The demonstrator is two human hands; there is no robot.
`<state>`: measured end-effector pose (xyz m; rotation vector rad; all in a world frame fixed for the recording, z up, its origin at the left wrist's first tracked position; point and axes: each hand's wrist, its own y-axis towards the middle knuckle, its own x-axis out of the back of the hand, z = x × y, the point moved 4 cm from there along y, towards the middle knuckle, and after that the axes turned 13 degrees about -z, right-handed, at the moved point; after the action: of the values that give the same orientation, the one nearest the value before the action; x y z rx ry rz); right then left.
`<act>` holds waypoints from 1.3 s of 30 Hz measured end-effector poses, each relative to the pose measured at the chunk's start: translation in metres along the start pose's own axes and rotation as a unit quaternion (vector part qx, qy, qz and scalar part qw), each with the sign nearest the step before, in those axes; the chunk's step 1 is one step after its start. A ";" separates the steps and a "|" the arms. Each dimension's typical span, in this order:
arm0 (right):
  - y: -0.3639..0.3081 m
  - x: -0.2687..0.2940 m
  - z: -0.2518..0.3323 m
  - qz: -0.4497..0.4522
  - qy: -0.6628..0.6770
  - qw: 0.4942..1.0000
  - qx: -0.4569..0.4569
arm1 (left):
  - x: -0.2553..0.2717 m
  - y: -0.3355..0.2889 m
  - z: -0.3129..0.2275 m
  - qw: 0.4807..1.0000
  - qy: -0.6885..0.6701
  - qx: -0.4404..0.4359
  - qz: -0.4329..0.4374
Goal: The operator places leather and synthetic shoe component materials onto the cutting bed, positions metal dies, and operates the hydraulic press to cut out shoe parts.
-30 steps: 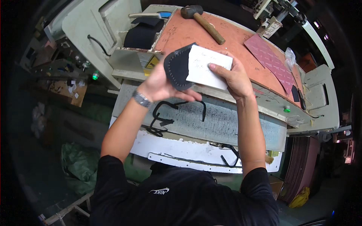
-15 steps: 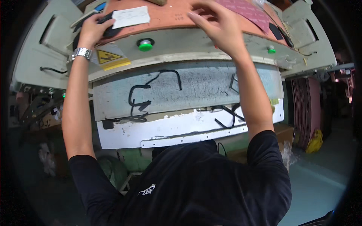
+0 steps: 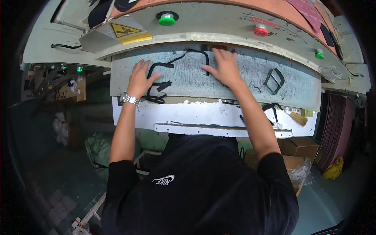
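A person in a black short-sleeved shirt is leaning over a pale grey, heavily scored cutting board (image 3: 235, 84) that is lying under the head of a large cream-painted press machine (image 3: 219, 27).

The left hand (image 3: 140, 78), with a silver wristwatch (image 3: 129, 99) on the wrist, is lying flat with fingers spread at about ten o'clock on the board. It is holding nothing, and its fingertips are touching a thin black looping steel cutting die (image 3: 172, 68) that is sitting on the board between the two hands.

The right hand (image 3: 224, 67) is resting open and flat at about twelve o'clock, its fingers reaching to the upper edge of the same die, just under the press head. Whether it is pinching anything beneath the palm cannot be told.

At two o'clock a second, smaller dark angular metal die (image 3: 274, 80) is lying alone on the board, well apart from both hands.

Above, on the machine's front, a green round push button (image 3: 167, 18) is sitting at eleven o'clock and a red round button (image 3: 261, 30) at one o'clock.

Judging by the flat hands, the die is being positioned and nothing appears cut yet; pressing seems to remain undone.
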<state>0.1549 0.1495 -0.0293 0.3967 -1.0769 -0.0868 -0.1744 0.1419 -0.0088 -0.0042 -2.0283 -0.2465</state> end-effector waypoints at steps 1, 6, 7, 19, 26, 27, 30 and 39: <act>0.008 -0.017 0.015 0.038 -0.010 0.999 -0.016 | -0.012 -0.008 0.006 0.998 0.044 0.036 -0.012; -0.061 -0.067 0.097 0.003 0.083 0.962 0.261 | -0.048 -0.049 -0.011 1.000 -0.001 0.014 -0.027; -0.087 -0.062 0.104 0.027 0.109 0.940 0.321 | -0.045 -0.059 -0.024 1.000 -0.015 0.005 -0.014; -0.240 0.101 -0.100 -0.049 -0.087 0.942 -0.319 | -0.030 -0.143 -0.005 0.968 0.014 0.181 -0.175; -0.212 0.087 0.009 -0.022 0.194 0.976 -0.094 | -0.064 -0.163 -0.057 0.990 -0.040 0.133 -0.007; -0.213 0.096 -0.006 -0.044 0.143 0.984 -0.094 | -0.060 -0.163 -0.068 0.989 -0.068 0.130 0.000; -0.218 0.095 -0.042 -0.068 0.067 0.979 -0.180 | -0.055 -0.165 -0.078 0.985 -0.044 0.148 -0.072; -0.202 -0.001 0.048 0.093 0.246 0.963 0.050 | -0.101 -0.181 -0.149 0.985 -0.068 0.157 0.006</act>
<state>0.1367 -0.0501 -0.0824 0.3795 -0.6222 0.2264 -0.0164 -0.0505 -0.0649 0.1680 -2.1825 0.0853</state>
